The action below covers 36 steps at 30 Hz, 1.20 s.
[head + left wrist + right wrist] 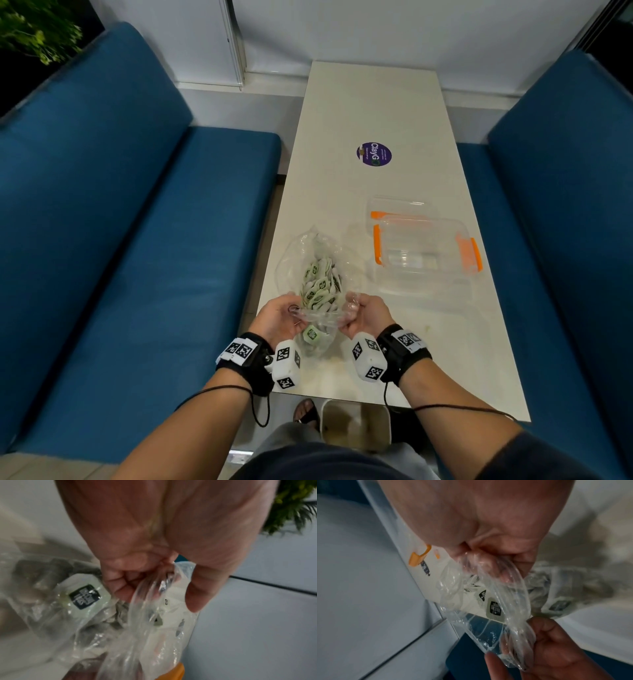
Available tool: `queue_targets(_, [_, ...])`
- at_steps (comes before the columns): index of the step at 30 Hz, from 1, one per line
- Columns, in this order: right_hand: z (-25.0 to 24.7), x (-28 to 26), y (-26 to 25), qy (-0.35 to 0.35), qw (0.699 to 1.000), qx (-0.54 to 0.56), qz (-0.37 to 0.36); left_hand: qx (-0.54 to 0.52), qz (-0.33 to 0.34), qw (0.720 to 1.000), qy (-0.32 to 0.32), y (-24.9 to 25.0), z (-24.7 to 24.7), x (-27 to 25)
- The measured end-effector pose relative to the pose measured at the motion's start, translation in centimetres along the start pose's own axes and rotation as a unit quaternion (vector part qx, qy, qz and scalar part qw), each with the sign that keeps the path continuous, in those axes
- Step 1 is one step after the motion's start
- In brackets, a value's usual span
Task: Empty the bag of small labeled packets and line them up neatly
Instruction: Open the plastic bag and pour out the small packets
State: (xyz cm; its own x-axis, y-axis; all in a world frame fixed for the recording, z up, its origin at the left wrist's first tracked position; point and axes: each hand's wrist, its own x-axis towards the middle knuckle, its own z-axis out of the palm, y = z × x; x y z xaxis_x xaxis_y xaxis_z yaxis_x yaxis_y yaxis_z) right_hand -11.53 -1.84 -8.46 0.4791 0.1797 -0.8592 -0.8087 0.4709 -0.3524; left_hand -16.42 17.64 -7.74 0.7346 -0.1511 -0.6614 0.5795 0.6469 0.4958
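Head view: hands [281,317] gripping bag [318,270].

The bag [310,263] is thin clear plastic film, crinkled and glossy with bright glints. The packets [317,284] inside look like smooth pale green sachets with dark printed labels. The table [373,113] has a smooth matt cream top. The container [424,253] is clear hard plastic with opaque orange plastic clips. The bench seats [147,222] are matt blue upholstery
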Motion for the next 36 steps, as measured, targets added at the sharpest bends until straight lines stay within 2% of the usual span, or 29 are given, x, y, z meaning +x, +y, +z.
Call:
queue_targets(4, [0.2, -1.1, -0.6, 0.001, 1.0, -0.005, 0.004, 0.068, 0.026, 0.994, 0.077, 0.1, -0.2, 0.7])
queue_targets(7, [-0.2, -0.8, -0.7, -0.003, 0.999, -0.046, -0.008, 0.124, 0.034, 0.986, 0.11, 0.4, -0.8, 0.9])
queue_targets(12, [-1.0, -0.4, -0.5, -0.044, 0.994, -0.096, 0.032, 0.259, 0.031, 0.949, 0.178, 0.5, -1.2, 1.0])
queue_targets(15, [-1.9, -0.5, -0.6, -0.007, 0.983, -0.184, 0.009, 0.277, 0.012, 0.937, 0.213, 0.4, -1.7, 0.9])
queue_targets(17, [-2.7, -1.2, -0.8, 0.047, 0.971, -0.231, -0.03, 0.267, 0.007, 0.938, 0.223, 0.4, -1.8, 0.8])
queue_targets(19, [-3.3, -2.0, -0.8, 0.07, 0.96, -0.266, -0.048, 0.253, 0.007, 0.943, 0.217, 0.4, -1.6, 0.7])
queue_targets(22, [-2.7, -2.9, -0.2, 0.028, 0.949, -0.315, -0.011, 0.237, 0.014, 0.951, 0.196, 0.2, -0.9, 0.5])
queue_targets(25, [-1.4, -2.4, 0.6, 0.033, 0.943, -0.33, -0.04, 0.23, 0.029, 0.958, 0.17, -0.2, -0.2, 0.6])
queue_targets(27, [-0.6, -1.9, 0.7, 0.038, 0.95, -0.302, -0.068, 0.209, 0.026, 0.964, 0.161, -0.4, -0.2, 0.7])
queue_targets(30, [-0.7, -1.1, 0.4, 0.01, 0.974, -0.211, -0.087, 0.113, 0.017, 0.981, 0.16, -0.4, -1.0, 0.9])
queue_targets(33, [-1.1, -0.6, 0.0, -0.021, 0.997, -0.046, -0.051, -0.007, 0.012, 0.988, 0.155, -0.2, -1.6, 0.9])
queue_targets(36, [-0.9, -0.2, -0.1, 0.007, 0.998, 0.061, -0.009, -0.078, -0.027, 0.988, 0.132, 0.0, -2.0, 0.7])
